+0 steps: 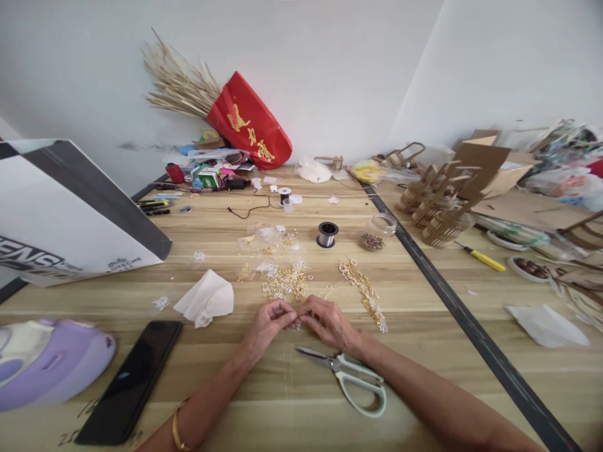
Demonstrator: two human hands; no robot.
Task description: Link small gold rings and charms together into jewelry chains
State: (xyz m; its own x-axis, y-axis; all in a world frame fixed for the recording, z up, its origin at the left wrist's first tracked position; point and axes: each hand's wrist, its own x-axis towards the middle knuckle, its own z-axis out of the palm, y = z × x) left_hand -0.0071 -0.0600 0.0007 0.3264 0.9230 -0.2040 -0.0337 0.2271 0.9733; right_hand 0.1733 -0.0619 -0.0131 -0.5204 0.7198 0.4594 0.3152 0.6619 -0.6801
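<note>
My left hand point(269, 326) and my right hand point(328, 321) meet near the front middle of the wooden table. Fingertips of both are pinched together around something tiny and pale, too small to name. Just beyond them lies a heap of gold and clear beads point(285, 281). Gold chains with clear pieces point(362, 292) rest to the right of the heap. Scissors with pale green handles point(360, 383) lie beneath my right wrist, blades pointing left. A spool of thin wire point(327, 234) stands behind the beads. A gold bracelet point(177, 430) circles my left wrist.
To the left are a crumpled white tissue point(207, 298), a black phone point(129, 383), a purple object point(61, 361) and a large white box point(70, 220). Rightward lie a yellow-handled tool point(485, 258), small woven baskets point(443, 226) and a jar of beads point(373, 242).
</note>
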